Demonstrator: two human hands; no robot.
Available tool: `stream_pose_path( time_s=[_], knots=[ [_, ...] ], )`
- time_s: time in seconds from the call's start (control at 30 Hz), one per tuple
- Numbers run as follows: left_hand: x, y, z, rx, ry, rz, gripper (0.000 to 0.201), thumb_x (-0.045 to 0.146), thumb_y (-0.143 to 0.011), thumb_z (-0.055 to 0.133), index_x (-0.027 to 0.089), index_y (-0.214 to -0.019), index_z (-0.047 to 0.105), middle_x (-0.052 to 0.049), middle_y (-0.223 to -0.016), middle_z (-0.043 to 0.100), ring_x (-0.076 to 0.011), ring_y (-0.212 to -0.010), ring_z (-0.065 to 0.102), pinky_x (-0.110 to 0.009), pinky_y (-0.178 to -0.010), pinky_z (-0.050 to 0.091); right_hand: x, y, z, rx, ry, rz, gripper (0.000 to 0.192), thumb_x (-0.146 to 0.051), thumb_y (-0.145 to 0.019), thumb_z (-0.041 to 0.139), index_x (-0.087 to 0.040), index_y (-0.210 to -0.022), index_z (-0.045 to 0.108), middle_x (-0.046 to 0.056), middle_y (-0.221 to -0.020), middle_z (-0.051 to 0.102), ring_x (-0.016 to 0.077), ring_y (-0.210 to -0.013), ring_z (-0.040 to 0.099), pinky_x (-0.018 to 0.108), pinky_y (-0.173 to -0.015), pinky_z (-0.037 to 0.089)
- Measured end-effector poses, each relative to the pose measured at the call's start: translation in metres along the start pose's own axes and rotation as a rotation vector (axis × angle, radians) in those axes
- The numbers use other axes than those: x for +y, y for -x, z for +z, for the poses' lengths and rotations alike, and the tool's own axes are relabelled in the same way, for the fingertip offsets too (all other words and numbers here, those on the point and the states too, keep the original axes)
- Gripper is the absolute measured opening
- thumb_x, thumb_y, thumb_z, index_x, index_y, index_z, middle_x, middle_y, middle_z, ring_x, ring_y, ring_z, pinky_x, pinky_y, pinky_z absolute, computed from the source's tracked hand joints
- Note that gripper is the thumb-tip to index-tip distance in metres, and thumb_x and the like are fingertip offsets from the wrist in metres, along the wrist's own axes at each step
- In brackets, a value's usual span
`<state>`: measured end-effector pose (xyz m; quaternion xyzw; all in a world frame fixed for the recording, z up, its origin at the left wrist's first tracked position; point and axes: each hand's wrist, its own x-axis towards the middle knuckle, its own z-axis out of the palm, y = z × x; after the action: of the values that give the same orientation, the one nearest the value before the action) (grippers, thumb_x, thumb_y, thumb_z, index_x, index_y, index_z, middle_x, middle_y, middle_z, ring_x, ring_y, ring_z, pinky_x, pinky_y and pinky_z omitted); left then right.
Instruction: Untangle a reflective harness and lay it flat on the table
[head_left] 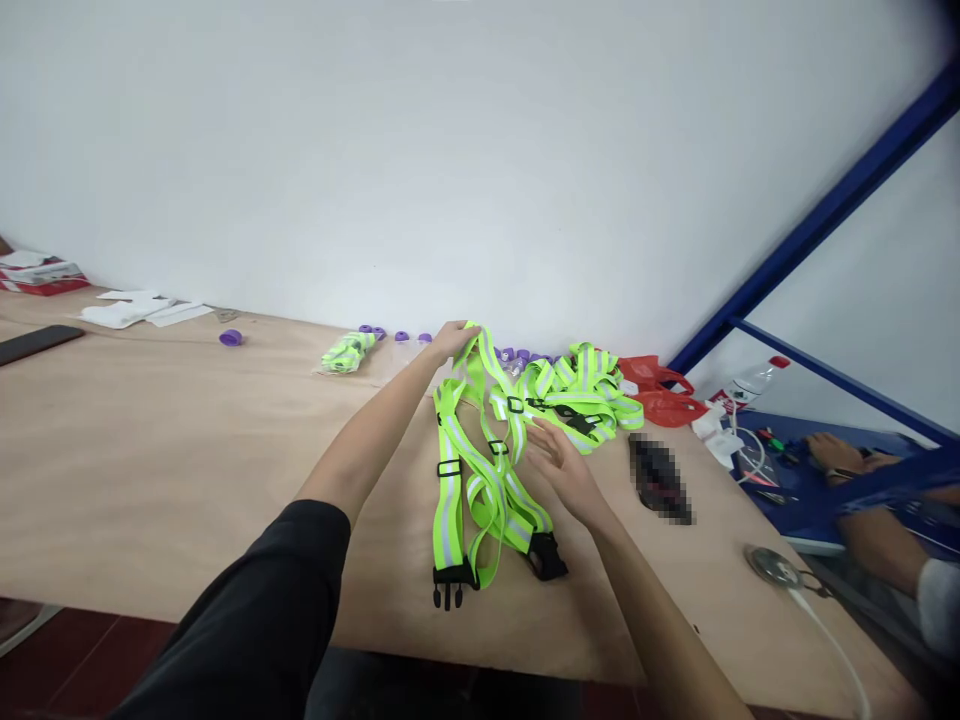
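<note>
— Pinching the top loop of the neon reflective strap harness (pixel 480 450) in the left hand (pixel 450 342), lifted so the bands hang straight and untangled?

— Yes; right hand (pixel 559 460) released, palm flat against the webbing, steadying it. Long axis running away from the body, black buckles (pixel 454 582) trailing nearest on the plywood table (pixel 165 460). More harnesses (pixel 581 392) heaped just beyond the right hand.

The reflective strap vest (pixel 480 470) is neon yellow-green with silver stripes down the middle of each band and black plastic sliders. Its top loop is lifted up off the table, and the long bands hang down and spread toward the near edge. Two black buckle ends lie flat on the wood, one pronged, one socket.
</note>
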<state>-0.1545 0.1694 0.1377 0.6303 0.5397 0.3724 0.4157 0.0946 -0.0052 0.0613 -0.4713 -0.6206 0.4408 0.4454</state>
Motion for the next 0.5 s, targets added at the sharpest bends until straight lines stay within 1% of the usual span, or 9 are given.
stream_pose_path(
  time_s=[0.07, 0.17, 0.27, 0.3, 0.33, 0.37, 0.43, 0.47, 0.5],
  knots=[
    [-0.011, -0.002, 0.003, 0.08, -0.084, -0.008, 0.036, 0.037, -0.096, 0.063, 0.017, -0.127, 0.061, -0.01, -0.129, 0.062, -0.026, -0.109, 0.065, -0.046, -0.091, 0.057, 0.004, 0.018, -0.004, -0.034, 0.123, -0.008, 0.058, -0.05, -0.084, 0.071, -0.024, -0.134, 0.055, 0.015, -0.144, 0.058, 0.0298, -0.136, 0.053, 0.053, -0.111, 0.044],
    [-0.021, 0.002, 0.0, 0.175, -0.205, 0.005, 0.038, 0.037, -0.096, 0.064, 0.017, -0.128, 0.06, -0.01, -0.129, 0.062, -0.0257, -0.108, 0.065, -0.046, -0.09, 0.057, 0.004, 0.048, -0.015, -0.086, 0.318, -0.014, 0.039, -0.046, -0.092, 0.062, -0.024, -0.124, 0.064, 0.014, -0.139, 0.061, 0.0313, -0.131, 0.056, 0.055, -0.109, 0.046],
    [-0.024, 0.021, -0.008, 0.203, -0.297, 0.084, 0.038, 0.035, -0.096, 0.063, 0.016, -0.129, 0.059, -0.012, -0.129, 0.062, -0.0254, -0.109, 0.064, -0.047, -0.091, 0.056, 0.001, 0.072, -0.026, -0.121, 0.448, -0.055, 0.031, -0.042, -0.094, 0.059, -0.027, -0.118, 0.069, 0.011, -0.138, 0.061, 0.032, -0.131, 0.055, 0.055, -0.11, 0.046],
    [-0.025, 0.033, -0.01, 0.193, -0.319, 0.127, 0.038, 0.031, -0.097, 0.06, 0.013, -0.13, 0.057, -0.015, -0.129, 0.061, -0.0268, -0.111, 0.063, -0.048, -0.095, 0.053, 0.0, 0.078, -0.029, -0.135, 0.472, -0.059, 0.031, -0.041, -0.093, 0.059, -0.027, -0.119, 0.068, 0.011, -0.137, 0.062, 0.0316, -0.13, 0.056, 0.053, -0.11, 0.047],
    [-0.024, 0.047, -0.011, 0.17, -0.337, 0.18, 0.037, 0.027, -0.097, 0.058, 0.012, -0.131, 0.055, -0.018, -0.129, 0.061, -0.0275, -0.113, 0.062, -0.048, -0.099, 0.05, 0.0, 0.083, -0.031, -0.154, 0.487, -0.055, 0.031, -0.041, -0.093, 0.06, -0.028, -0.121, 0.067, 0.01, -0.136, 0.062, 0.0308, -0.128, 0.057, 0.052, -0.109, 0.048],
    [-0.025, 0.064, -0.011, 0.129, -0.352, 0.234, 0.035, 0.025, -0.097, 0.055, 0.012, -0.13, 0.055, -0.018, -0.128, 0.062, -0.0273, -0.112, 0.062, -0.046, -0.101, 0.049, 0.0, 0.087, -0.031, -0.181, 0.495, -0.045, 0.033, -0.039, -0.092, 0.061, -0.028, -0.123, 0.065, 0.01, -0.135, 0.062, 0.0299, -0.127, 0.058, 0.05, -0.108, 0.049],
    [-0.026, 0.107, -0.006, 0.003, -0.376, 0.344, 0.028, 0.022, -0.096, 0.054, 0.017, -0.123, 0.06, -0.014, -0.125, 0.065, -0.0259, -0.112, 0.062, -0.042, -0.101, 0.048, 0.001, 0.093, -0.028, -0.227, 0.511, -0.02, 0.038, -0.038, -0.091, 0.063, -0.028, -0.128, 0.061, 0.009, -0.135, 0.061, 0.0282, -0.125, 0.059, 0.046, -0.107, 0.05],
    [-0.028, 0.132, -0.002, -0.066, -0.385, 0.391, 0.024, 0.021, -0.094, 0.055, 0.02, -0.117, 0.063, -0.011, -0.121, 0.067, -0.0252, -0.113, 0.062, -0.039, -0.102, 0.048, 0.003, 0.095, -0.026, -0.246, 0.524, -0.011, 0.04, -0.037, -0.091, 0.063, -0.028, -0.13, 0.06, 0.009, -0.136, 0.06, 0.0277, -0.126, 0.058, 0.045, -0.107, 0.05],
    [-0.031, 0.157, 0.004, -0.161, -0.403, 0.462, 0.022, 0.02, -0.094, 0.054, 0.022, -0.112, 0.066, -0.009, -0.117, 0.069, -0.0248, -0.112, 0.063, -0.038, -0.101, 0.048, 0.005, 0.097, -0.023, -0.257, 0.544, -0.006, 0.042, -0.037, -0.09, 0.064, -0.027, -0.131, 0.058, 0.009, -0.138, 0.058, 0.0275, -0.127, 0.057, 0.044, -0.107, 0.05]
  ],
)
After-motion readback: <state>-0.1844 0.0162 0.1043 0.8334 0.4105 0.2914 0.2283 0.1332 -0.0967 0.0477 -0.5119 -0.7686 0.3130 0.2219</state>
